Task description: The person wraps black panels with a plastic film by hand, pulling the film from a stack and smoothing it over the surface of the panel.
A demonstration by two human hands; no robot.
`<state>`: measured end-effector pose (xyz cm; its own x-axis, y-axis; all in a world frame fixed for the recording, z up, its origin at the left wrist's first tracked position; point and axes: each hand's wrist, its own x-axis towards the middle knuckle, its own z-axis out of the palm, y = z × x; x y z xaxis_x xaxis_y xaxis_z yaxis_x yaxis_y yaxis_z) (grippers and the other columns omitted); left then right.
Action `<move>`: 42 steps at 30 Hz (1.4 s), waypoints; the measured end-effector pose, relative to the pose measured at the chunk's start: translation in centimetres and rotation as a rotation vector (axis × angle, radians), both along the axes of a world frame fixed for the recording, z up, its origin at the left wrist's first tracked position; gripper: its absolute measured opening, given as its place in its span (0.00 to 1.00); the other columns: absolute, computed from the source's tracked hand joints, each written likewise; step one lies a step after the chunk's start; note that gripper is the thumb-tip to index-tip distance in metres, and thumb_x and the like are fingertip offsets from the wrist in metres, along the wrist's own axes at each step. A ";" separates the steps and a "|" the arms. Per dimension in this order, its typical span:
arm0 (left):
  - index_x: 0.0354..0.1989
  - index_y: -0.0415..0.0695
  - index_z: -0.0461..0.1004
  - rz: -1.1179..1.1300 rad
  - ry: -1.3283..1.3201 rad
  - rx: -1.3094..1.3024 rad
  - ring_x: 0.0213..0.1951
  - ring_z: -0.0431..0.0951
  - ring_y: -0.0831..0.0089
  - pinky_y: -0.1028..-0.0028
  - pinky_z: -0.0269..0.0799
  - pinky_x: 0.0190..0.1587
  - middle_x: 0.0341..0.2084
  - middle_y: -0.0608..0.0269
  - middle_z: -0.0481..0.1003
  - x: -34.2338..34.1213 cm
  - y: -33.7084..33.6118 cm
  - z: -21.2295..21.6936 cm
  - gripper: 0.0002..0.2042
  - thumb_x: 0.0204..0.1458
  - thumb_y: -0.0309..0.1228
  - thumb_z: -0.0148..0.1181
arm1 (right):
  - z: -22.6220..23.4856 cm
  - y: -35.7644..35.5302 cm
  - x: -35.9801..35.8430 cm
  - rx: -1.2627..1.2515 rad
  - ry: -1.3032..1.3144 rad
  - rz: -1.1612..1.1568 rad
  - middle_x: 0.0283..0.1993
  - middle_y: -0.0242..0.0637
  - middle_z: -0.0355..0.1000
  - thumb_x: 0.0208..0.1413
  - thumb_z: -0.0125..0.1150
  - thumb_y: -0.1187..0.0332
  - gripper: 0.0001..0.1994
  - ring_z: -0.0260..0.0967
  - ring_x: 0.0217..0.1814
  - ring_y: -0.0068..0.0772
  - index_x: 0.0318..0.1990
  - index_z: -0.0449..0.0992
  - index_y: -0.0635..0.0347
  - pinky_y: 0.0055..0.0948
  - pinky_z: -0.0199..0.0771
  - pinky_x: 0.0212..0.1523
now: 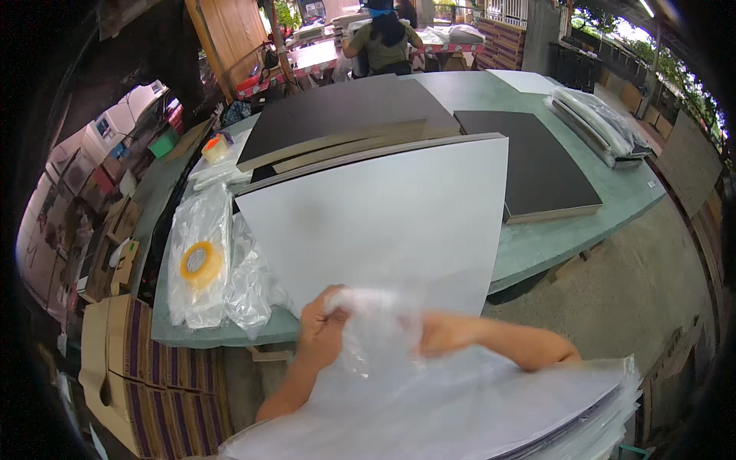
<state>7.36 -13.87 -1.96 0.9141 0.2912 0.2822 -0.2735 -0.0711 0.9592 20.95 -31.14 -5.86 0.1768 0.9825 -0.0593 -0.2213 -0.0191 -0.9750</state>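
My left hand point(320, 328) is closed on the edge of a thin clear plastic bag point(376, 314), smeared by motion. On the bag's other side is my right hand point(443, 334); its fingers are blurred and partly hidden by the film, so their grip is unclear. Just beyond both hands, a large white-faced panel point(383, 215) leans against a stack of dark panels point(330, 115) on the green table point(537, 257). Below my hands, close to me, lies a pile of white sheets in clear plastic point(491, 406).
Left on the table are folded plastic bags point(201, 222) with a yellow tape roll point(201, 264) on top, and another tape roll point(215, 147) behind. Dark boards point(537, 165) and a plastic-wrapped stack point(598, 126) lie right. Cardboard point(165, 383) stands lower left. A person point(383, 42) sits far back.
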 end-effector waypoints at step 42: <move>0.25 0.41 0.68 -0.699 -0.038 1.400 0.29 0.72 0.61 0.66 0.68 0.35 0.21 0.53 0.70 -6.0 -0.5 0.2 0.07 0.34 0.26 0.51 | 11.5 -7.1 9.7 -0.199 -2.169 -0.416 0.32 0.37 0.71 0.41 0.52 0.64 0.10 0.66 0.39 0.37 0.31 0.74 0.58 0.42 0.60 0.46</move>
